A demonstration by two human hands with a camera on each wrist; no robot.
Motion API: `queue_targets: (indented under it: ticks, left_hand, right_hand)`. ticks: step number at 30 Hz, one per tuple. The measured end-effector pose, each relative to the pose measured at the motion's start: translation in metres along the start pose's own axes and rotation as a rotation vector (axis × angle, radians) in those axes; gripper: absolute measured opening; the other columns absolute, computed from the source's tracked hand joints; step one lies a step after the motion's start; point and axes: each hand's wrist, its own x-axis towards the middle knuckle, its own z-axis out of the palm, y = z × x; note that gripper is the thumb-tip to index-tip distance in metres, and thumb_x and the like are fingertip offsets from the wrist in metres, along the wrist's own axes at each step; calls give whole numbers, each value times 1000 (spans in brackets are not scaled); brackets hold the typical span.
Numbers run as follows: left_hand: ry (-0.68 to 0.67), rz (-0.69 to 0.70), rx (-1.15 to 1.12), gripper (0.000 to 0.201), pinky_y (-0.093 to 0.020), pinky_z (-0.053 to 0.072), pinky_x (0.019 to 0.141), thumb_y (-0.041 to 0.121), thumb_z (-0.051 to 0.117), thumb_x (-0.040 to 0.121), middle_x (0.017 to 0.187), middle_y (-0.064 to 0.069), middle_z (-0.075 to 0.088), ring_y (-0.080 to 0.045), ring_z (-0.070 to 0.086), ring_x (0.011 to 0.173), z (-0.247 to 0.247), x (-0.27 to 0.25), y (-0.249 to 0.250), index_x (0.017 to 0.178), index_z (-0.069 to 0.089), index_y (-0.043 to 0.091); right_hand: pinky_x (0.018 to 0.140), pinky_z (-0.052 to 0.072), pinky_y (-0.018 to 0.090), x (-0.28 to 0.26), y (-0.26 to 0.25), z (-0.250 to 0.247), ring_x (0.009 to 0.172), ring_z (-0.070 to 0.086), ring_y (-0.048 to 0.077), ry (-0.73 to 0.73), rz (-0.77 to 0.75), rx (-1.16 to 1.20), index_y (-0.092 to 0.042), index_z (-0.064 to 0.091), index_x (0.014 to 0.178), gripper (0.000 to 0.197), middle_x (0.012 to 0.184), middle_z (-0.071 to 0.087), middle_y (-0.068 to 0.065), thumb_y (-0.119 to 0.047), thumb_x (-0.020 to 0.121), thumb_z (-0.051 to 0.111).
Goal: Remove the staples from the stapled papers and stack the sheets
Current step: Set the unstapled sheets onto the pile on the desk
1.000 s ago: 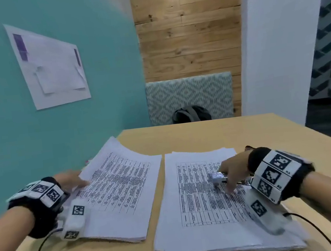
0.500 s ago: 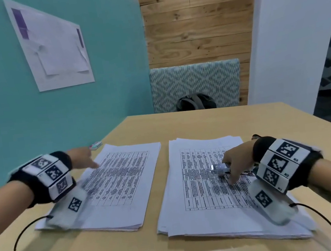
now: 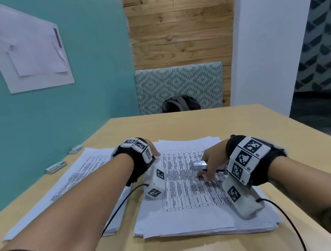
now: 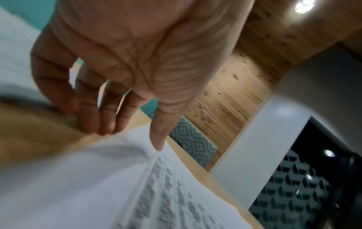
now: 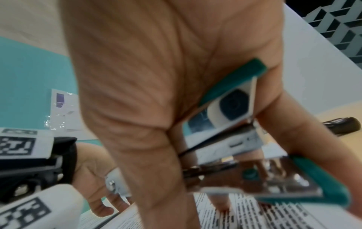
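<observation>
Two stacks of printed sheets lie side by side on the table: a left stack (image 3: 73,177) and a right stack (image 3: 189,197). My left hand (image 3: 153,150) is at the far left corner of the right stack. In the left wrist view the thumb (image 4: 156,139) sits on the top sheet's edge (image 4: 137,170), and the curled fingertips (image 4: 105,124) meet that edge, which bulges up. My right hand (image 3: 206,168) rests on the middle of the right stack. It grips a teal and metal stapler (image 3: 198,164) (image 5: 274,178) whose tip points left.
Two small staple boxes (image 3: 75,149) (image 3: 56,167) lie by the teal wall on the left. A patterned chair back (image 3: 178,86) and a dark bag (image 3: 180,103) stand beyond the table's far edge (image 3: 179,113). Wrist-camera cables trail over both stacks.
My left hand has crossed from the far left side of the left stack to the right stack's far left corner. The right hand with the stapler has stayed in place.
</observation>
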Motion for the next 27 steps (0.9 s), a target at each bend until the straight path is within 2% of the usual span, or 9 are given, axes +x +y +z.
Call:
queue_targets:
  ticks: [5,10,12,17,19,21,24,25,27]
  left_hand:
    - [-46,-27,-14,52,-34,45,94,47,58,86,125,-9,60,-24,58,108,1,-2,16,120,57,8]
    - [-19,16,47,44,-24,42,63,38,59,88,126,-7,59,-20,54,92,8,3,18,121,58,10]
    - [12,15,68,44,-27,43,73,33,59,89,130,-11,56,-24,56,106,12,4,22,123,56,6]
    - [-50,-47,-154,52,-31,44,90,39,66,82,123,-11,60,-25,58,107,8,3,19,120,58,4]
    - [-109,-84,-326,51,-33,44,91,36,71,78,109,-11,65,-27,59,109,5,5,13,115,61,3]
    - [-171,-105,-465,38,-34,44,93,36,73,76,91,-7,65,-26,60,100,4,6,8,97,64,6]
    - [-199,-114,-587,31,-23,49,70,39,74,74,67,-4,64,-19,63,69,10,13,5,79,62,10]
    - [-245,-98,-639,34,-22,51,69,39,76,72,66,-7,67,-18,64,64,13,12,6,81,64,8]
    - [-337,-76,-758,64,-36,49,92,40,85,59,95,-12,71,-24,67,87,27,33,0,109,63,7]
  right_hand:
    - [60,36,22,-1,2,-1,77,46,17,0,-7,-37,-13,49,105,26,79,47,-3,-33,91,58]
    - [63,35,22,-2,3,2,69,42,12,-1,-19,-25,-16,52,99,21,70,37,-8,-34,91,58]
    - [72,36,25,-2,3,1,81,44,18,-3,-15,-30,-15,51,112,29,70,37,-9,-34,91,58]
    - [61,36,23,-2,4,2,65,42,10,-1,-5,-44,-17,44,73,29,70,38,-8,-35,91,57]
    - [62,36,23,-1,5,3,66,42,11,-1,-12,-30,-14,50,84,23,71,38,-8,-35,91,57]
    - [57,33,20,-1,6,4,61,38,7,10,-8,-34,-17,44,74,29,70,37,-8,-35,92,56]
    - [56,31,18,1,8,4,61,37,6,13,0,-38,-21,34,65,37,70,38,-8,-35,91,57]
    - [56,32,18,1,7,4,63,40,9,11,-2,-42,-19,38,68,34,70,39,-7,-35,91,57]
    - [56,32,17,2,8,4,72,45,15,8,-14,-49,-13,46,83,27,71,40,-7,-36,91,57]
